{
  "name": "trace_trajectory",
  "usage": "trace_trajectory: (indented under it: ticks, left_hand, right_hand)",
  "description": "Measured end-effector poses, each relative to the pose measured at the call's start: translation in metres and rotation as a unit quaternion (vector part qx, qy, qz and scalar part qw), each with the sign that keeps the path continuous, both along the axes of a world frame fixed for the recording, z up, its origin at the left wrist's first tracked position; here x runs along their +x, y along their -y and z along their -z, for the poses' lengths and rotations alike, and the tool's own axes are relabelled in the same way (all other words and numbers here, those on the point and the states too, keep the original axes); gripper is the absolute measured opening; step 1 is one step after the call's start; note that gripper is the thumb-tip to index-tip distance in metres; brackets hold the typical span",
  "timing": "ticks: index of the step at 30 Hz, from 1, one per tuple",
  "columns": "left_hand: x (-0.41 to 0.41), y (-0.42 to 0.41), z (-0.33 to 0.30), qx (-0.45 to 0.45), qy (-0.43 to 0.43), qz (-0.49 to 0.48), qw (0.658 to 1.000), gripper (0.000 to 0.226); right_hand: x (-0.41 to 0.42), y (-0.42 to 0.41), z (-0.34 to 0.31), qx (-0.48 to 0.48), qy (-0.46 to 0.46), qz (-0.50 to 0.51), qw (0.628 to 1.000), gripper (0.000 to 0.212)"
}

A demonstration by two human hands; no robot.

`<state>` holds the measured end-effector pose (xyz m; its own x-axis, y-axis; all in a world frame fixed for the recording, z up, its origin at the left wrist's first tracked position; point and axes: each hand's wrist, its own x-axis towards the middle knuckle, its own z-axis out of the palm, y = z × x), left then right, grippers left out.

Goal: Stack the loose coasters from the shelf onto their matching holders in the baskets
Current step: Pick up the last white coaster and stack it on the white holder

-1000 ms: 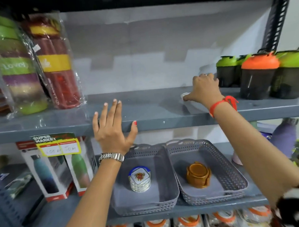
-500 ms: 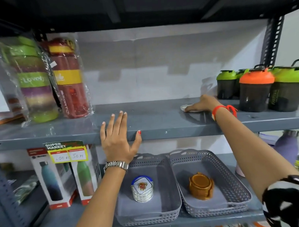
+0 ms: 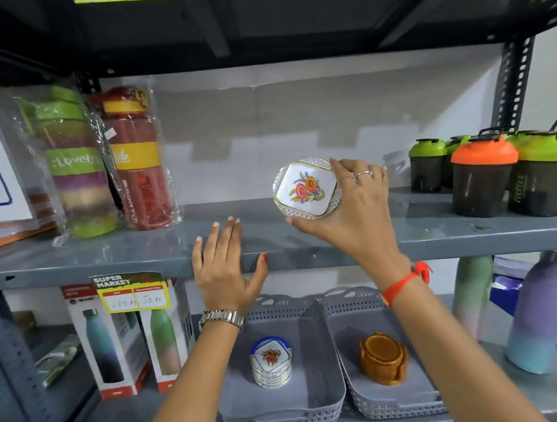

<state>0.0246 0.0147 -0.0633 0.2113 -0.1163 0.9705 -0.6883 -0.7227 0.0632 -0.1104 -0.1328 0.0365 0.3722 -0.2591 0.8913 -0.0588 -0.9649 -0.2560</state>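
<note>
Lifted off the shelf (image 3: 431, 236), right hand (image 3: 360, 207) pinches floral lattice-rimmed coaster (image 3: 306, 188); left hand (image 3: 224, 270) spread flat.

- Left basket (image 3: 322, 362): far left rim hidden behind left hand (image 3: 225, 270).
- Wrapped bottles (image 3: 77, 162): labels blurred by film.
- Purple bottle (image 3: 537, 311): blurred.
- Price tag (image 3: 134, 293): print partly illegible.

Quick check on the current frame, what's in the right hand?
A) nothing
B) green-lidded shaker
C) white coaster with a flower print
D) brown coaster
C: the right hand is lifted above the shelf, pinching a white coaster with a flower print between thumb and fingers; the brown stack sits untouched in the right basket.
</note>
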Motion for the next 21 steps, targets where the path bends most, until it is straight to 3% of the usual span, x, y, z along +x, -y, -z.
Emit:
trace_trajectory:
  ticks: [3, 11, 14, 18, 21]
  left_hand:
    - [0.001, 0.000, 0.000, -0.001, 0.001, -0.003, 1.000, 0.061]
    - [0.003, 0.001, 0.003, -0.014, 0.030, 0.006, 0.999, 0.060]
    - [0.002, 0.001, 0.001, -0.015, 0.037, 0.008, 0.999, 0.060]
    - [0.004, 0.000, 0.004, -0.009, 0.033, 0.015, 0.999, 0.060]
    - [0.002, -0.001, 0.003, -0.010, 0.010, 0.027, 1.000, 0.073]
  right_hand:
    - [-0.017, -0.024, 0.000, -0.019, 0.126, -0.054, 0.990, 0.101]
    - [-0.068, -0.057, -0.012, -0.080, 0.232, -0.097, 0.964, 0.095]
    - [-0.075, -0.060, -0.010, -0.074, 0.235, -0.103, 0.964, 0.091]
    - [-0.065, -0.053, 0.013, -0.005, 0.171, -0.132, 0.976, 0.097]
    - [-0.057, -0.044, 0.054, 0.038, 0.119, -0.169, 0.978, 0.094]
